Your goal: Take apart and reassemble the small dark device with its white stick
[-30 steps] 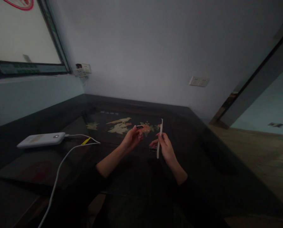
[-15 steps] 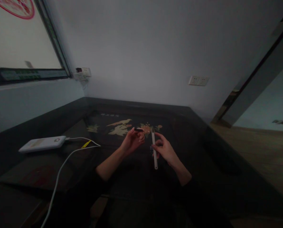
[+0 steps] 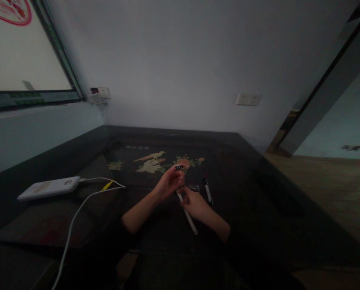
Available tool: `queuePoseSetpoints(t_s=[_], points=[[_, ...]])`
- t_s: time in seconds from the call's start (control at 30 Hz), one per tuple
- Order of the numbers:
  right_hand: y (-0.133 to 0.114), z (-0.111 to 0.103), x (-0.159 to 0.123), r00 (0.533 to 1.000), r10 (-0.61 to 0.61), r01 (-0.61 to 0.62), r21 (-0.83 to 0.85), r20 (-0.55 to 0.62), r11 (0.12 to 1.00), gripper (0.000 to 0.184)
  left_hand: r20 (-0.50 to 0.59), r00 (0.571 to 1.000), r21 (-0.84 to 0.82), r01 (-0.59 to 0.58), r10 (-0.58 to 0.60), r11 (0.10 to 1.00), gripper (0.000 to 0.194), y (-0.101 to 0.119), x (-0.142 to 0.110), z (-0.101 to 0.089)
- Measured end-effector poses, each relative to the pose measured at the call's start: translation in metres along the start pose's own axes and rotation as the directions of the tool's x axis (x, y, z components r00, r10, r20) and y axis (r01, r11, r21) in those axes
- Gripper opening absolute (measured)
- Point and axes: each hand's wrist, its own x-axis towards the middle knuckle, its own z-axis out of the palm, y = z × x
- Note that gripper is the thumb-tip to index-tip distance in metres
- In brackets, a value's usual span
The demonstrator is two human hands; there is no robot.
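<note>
My left hand [image 3: 168, 184] is raised a little above the dark table [image 3: 258, 193] and pinches a small dark device [image 3: 179, 167] with a lit face at its fingertips. My right hand [image 3: 195, 204] sits just right of it, fingers closed round a slim white strap-like piece [image 3: 188, 215] whose upper end points at the left hand's fingers and whose lower end trails toward me. On the table just beyond the right hand lie a small dark block [image 3: 194, 187] and a dark slim piece with a white edge [image 3: 208, 191].
A white power bank [image 3: 48, 187] lies at the left with white cables [image 3: 77, 213] and a yellow tag running toward me. The tabletop has a bird-and-flower inlay [image 3: 151, 161]. Wall sockets [image 3: 248, 99] are behind; a window at far left, a doorway and wooden floor on the right.
My right hand has lowered and swung the white piece from upright to slanting, its upper end now meeting the left hand's fingers. The left hand kept its pinch on the small device.
</note>
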Motion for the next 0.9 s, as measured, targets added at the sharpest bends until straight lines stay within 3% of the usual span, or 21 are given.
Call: queuePoseSetpoints(t_s=[0.2, 0.37, 0.5, 0.57, 0.63, 0.77, 0.9], points=[[-0.002, 0.002, 0.001, 1.000, 0.015, -0.014, -0.068, 0.016, 0.998, 0.039, 0.022, 0.999, 0.081, -0.052, 0.050, 0.995, 0.033, -0.007, 0.001, -0.003], [-0.002, 0.003, 0.002, 1.000, 0.027, -0.027, -0.089, 0.003, 0.996, 0.039, 0.000, 1.000, 0.171, -0.019, 0.019, 0.985, 0.041, -0.012, 0.001, -0.005], [0.001, -0.005, 0.005, 0.998, 0.026, -0.031, -0.092, -0.050, 0.995, 0.020, -0.059, 0.994, 0.326, -0.072, 0.097, 0.943, 0.044, -0.015, 0.006, -0.010], [0.004, -0.013, 0.009, 0.995, 0.025, -0.033, -0.078, -0.099, 0.996, 0.013, -0.063, 0.982, 0.466, -0.127, 0.176, 0.876, 0.043, -0.016, 0.008, -0.012], [0.009, -0.023, 0.012, 0.985, 0.013, -0.018, -0.030, -0.175, 0.999, 0.020, -0.030, 0.963, 0.597, -0.198, 0.267, 0.778, 0.039, -0.016, 0.008, -0.013], [0.019, -0.041, 0.018, 0.934, -0.002, 0.076, 0.193, -0.358, 0.978, 0.027, 0.029, 0.930, 0.744, -0.265, 0.367, 0.613, 0.033, -0.017, 0.004, -0.012], [0.022, -0.045, 0.019, 0.931, 0.021, 0.133, 0.393, -0.364, 0.910, 0.028, 0.095, 0.909, 0.826, -0.299, 0.405, 0.479, 0.034, -0.018, 0.002, -0.016]])
